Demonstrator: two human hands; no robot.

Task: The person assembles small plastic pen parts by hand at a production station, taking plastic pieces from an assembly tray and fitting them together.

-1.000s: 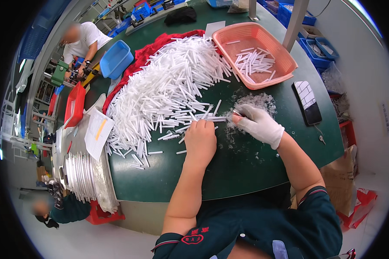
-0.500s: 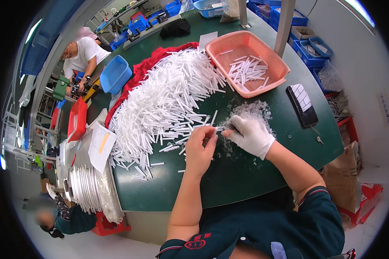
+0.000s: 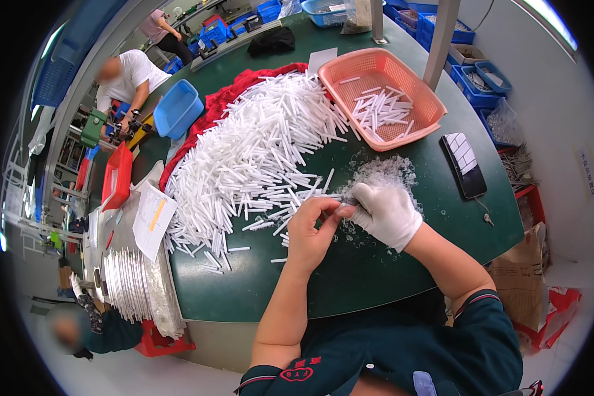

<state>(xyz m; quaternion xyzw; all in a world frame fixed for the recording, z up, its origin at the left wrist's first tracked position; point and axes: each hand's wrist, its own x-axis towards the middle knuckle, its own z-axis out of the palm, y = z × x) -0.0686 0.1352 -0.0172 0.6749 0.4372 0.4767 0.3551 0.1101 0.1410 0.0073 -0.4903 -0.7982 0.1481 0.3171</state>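
My bare left hand (image 3: pixel 310 231) is closed in a pinch around a slim white tube (image 3: pixel 345 206), mostly covered by the fingers. Against its fingertips presses my right hand (image 3: pixel 391 216), in a white glove with a bare fingertip showing. Its fingers are curled shut, and what lies inside them is hidden. Just to the left spreads a big pile of white tubes (image 3: pixel 244 155) on a red cloth (image 3: pixel 234 84). Behind my right hand lies a heap of thin clear shavings (image 3: pixel 389 173).
A pink basket (image 3: pixel 429 109) with some tubes stands beyond the shavings. To the right lie a phone (image 3: pixel 470 179) and a small key (image 3: pixel 488 219). A blue bin (image 3: pixel 178 109), red bin (image 3: pixel 117 178) and paper sheet (image 3: pixel 153 221) sit left. Two seated co-workers are at the left.
My hands have come together: the left fingertips now meet the right glove, covering the tube that showed between them. A standing person shows more fully at the back left.
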